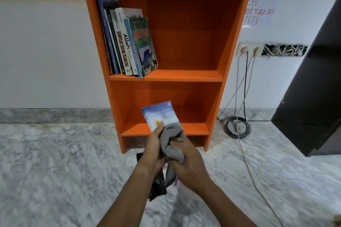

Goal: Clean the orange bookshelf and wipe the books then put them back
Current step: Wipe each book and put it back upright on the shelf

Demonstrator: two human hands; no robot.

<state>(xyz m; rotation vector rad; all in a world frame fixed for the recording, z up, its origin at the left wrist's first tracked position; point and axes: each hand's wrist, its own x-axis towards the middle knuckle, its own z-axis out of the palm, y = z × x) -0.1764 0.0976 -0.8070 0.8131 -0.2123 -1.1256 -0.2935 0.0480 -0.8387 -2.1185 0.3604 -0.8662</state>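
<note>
I've got both hands low in front of the shelf (184,29); the left hand (153,150) is closed on the lower edge of a blue book (160,115), thumb up on the cover, holding it upright and slightly tilted before the bottom compartment; the right hand (191,166) is bunched tight around a grey cloth (172,143) — the cloth is pressed against the book's lower right corner, touching the cover; a dark thing (157,185) lies on the floor (55,162) beneath my wrists, and I cannot tell what it is; up on the middle shelf board a row of books (127,42) leans against the left wall — the rest of that board is bare orange; right of the shelf, a socket (249,49) on the wall, cables (238,127) dropping to a coil on the floor; a handwritten notice (260,10) sits above it.
</note>
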